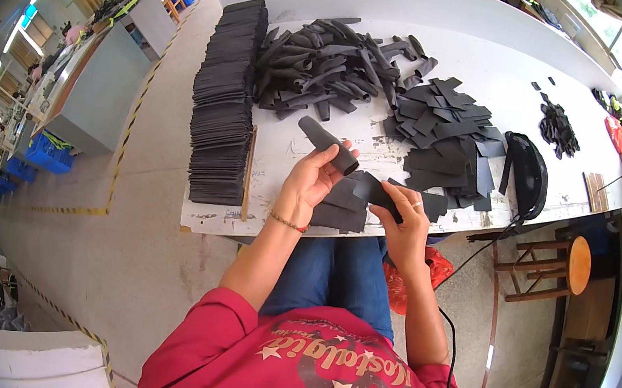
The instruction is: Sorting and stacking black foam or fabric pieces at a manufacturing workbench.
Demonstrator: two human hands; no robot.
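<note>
My left hand (308, 183) is closed round a rolled black tube (323, 141), held tilted above the near part of the white table (511, 75). Close to its right, my right hand (407, 224) pinches a flat black sheet (379, 195) between thumb and fingers. Loose black sheets (339, 217) lie under and beside my hands at the table's near edge. Beyond my left hand is a heap of rolled black tubes (320, 66). A spread pile of flat black pieces (446, 121) lies to its right.
A long, tall row of stacked black sheets (224, 104) lines the table's left side, with a thin wooden strip (249, 174) beside it. At right are a black curved case (526, 179) with a cable and small black pieces (558, 128). A wooden stool (578, 264) stands right.
</note>
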